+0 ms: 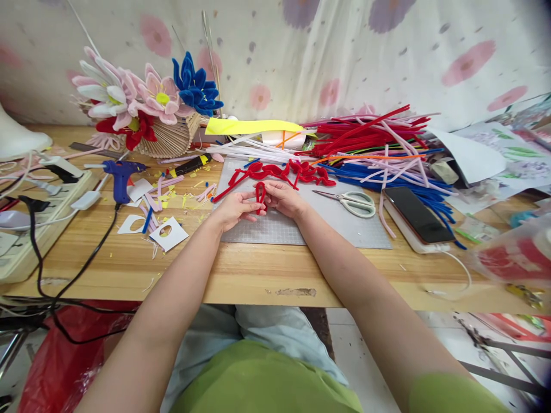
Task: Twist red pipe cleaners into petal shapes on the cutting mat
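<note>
Between my two hands, just above the grey cutting mat (344,229), is a red pipe cleaner (260,195) bent into a narrow loop. My left hand (236,209) pinches it low on its left side. From the right, the fingertips of my right hand (282,198) close on the same loop. Several red pipe cleaner loops (297,170) lie on the mat just beyond my hands, and a straight red pipe cleaner (228,186) slants beside my left hand. Scissors (355,202) with pale green handles rest to the right of my right hand.
Bundles of red (365,135) and blue pipe cleaners (413,186) lie behind the mat. A phone (417,215) sits at right. On the left are a blue glue gun (120,178), its black cord, a power strip (47,229), paper scraps (169,233) and fuzzy flowers (159,97).
</note>
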### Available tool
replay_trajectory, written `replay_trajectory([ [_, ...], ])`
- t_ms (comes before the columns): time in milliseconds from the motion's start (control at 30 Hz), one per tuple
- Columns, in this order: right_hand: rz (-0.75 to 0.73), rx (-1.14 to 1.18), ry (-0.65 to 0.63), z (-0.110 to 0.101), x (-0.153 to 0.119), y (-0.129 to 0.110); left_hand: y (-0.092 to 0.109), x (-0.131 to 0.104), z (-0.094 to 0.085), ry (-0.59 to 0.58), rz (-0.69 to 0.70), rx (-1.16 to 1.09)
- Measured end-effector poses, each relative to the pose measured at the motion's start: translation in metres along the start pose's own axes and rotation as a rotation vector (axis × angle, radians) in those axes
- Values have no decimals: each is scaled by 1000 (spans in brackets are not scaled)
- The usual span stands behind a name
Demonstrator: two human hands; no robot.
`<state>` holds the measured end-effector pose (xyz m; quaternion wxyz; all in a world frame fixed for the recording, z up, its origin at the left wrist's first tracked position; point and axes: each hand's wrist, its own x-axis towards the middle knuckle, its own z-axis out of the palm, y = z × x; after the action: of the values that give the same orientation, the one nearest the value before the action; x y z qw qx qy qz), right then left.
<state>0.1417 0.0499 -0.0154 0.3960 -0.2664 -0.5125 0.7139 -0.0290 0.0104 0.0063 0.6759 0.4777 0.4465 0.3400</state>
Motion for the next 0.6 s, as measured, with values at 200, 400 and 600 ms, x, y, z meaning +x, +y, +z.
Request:
replay_trajectory([
  [200,-11,39,23,1,1,0,-1,0,1,-12,0,35],
  [400,-14,74,83,2,2,0,-3,1,3,5,3,9],
  [600,-16,57,128,4,3,1,-2,1,5,10,-5,16],
])
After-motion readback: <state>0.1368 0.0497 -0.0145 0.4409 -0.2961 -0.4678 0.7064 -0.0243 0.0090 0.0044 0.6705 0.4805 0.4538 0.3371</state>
